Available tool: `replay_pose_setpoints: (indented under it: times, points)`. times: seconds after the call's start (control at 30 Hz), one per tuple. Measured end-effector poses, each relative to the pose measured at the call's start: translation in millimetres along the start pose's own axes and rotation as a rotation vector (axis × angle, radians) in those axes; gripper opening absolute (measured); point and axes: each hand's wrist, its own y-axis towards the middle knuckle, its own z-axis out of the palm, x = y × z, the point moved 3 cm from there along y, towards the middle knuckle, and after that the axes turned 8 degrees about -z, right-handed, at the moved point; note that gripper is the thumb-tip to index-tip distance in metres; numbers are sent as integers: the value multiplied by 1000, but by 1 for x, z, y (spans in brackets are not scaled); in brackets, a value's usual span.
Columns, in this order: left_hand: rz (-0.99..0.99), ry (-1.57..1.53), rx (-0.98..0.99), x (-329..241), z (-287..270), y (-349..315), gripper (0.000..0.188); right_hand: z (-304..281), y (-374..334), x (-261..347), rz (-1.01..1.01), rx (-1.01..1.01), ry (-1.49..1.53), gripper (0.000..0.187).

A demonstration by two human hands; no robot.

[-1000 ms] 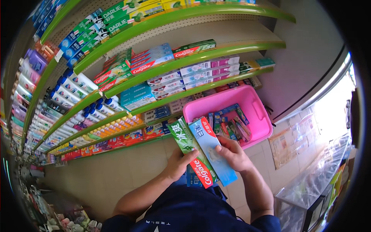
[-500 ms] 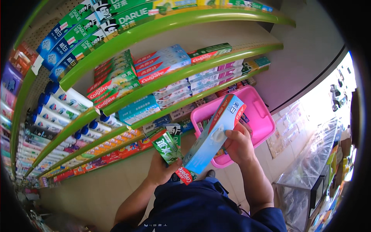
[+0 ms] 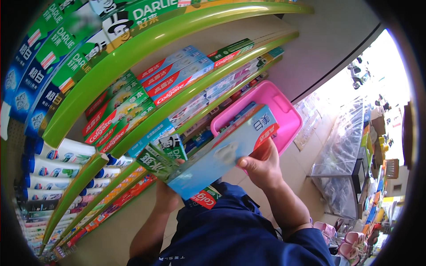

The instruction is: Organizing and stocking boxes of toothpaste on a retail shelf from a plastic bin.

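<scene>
My right hand (image 3: 264,167) grips a light blue and red toothpaste box (image 3: 208,158), thumb on its broad face, fingers behind. The box slants across in front of me. Its near left end overlaps my left hand (image 3: 167,195), whose fingers are mostly hidden. That hand is closed on green toothpaste boxes: a bright green one (image 3: 153,160) in front and a dark green and white one (image 3: 174,145) behind. A red and green box end (image 3: 207,198) sticks out below the blue box. Beyond the right hand, a pink plastic basin (image 3: 287,116) is partly covered by the blue box.
Green-edged shelves (image 3: 177,98) hold rows of toothpaste boxes (image 3: 175,77) ahead and left. White tubes with blue caps (image 3: 62,151) stand lower left. A plastic-covered case (image 3: 339,177) stands at right, with pink shoes (image 3: 353,244) near it. Tiled floor (image 3: 295,195) lies between.
The view has shifted closer to the shelves. Both hands have moved left relative to my body, and the blue box now lies flatter, overlapping the green boxes. Both hands keep their hold.
</scene>
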Motion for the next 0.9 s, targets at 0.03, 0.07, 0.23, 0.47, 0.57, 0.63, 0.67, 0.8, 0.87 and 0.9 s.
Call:
replay_pose_setpoints:
  times: [0.03, 0.07, 0.23, 0.47, 0.57, 0.63, 0.67, 0.8, 0.87, 0.9]
  points:
    - [-27, -6, 21, -6, 0, -2, 48, -1, 0, 0, 2, 24, -75, 78]
    - [-22, -7, 22, -6, 2, 1, 48, -3, 1, 0, 5, 52, -147, 78]
    - [71, 78, -37, -15, 15, 10, 56, -22, 18, -10, 15, 80, -4, 59]
    - [97, 216, -209, -9, 26, 21, 60, -67, 58, -26, 175, 207, 65, 53]
    - [54, 204, -282, 7, 26, 25, 59, -66, 71, -24, 201, 258, 136, 48]
    - [72, 169, -298, 13, 30, 28, 55, -72, 80, -25, 198, 274, 170, 45]
    - [66, 170, -299, 13, 34, 29, 55, -75, 84, -24, 203, 270, 172, 45]
    - [43, 121, -350, 12, 40, 41, 50, -74, 102, -16, 252, 487, 443, 47]
    - [45, 73, -354, 9, 41, 46, 48, -71, 113, -25, -138, 816, 336, 51]
    - [16, 16, -330, 6, 42, 45, 46, -75, 104, -19, -29, 800, 356, 53]
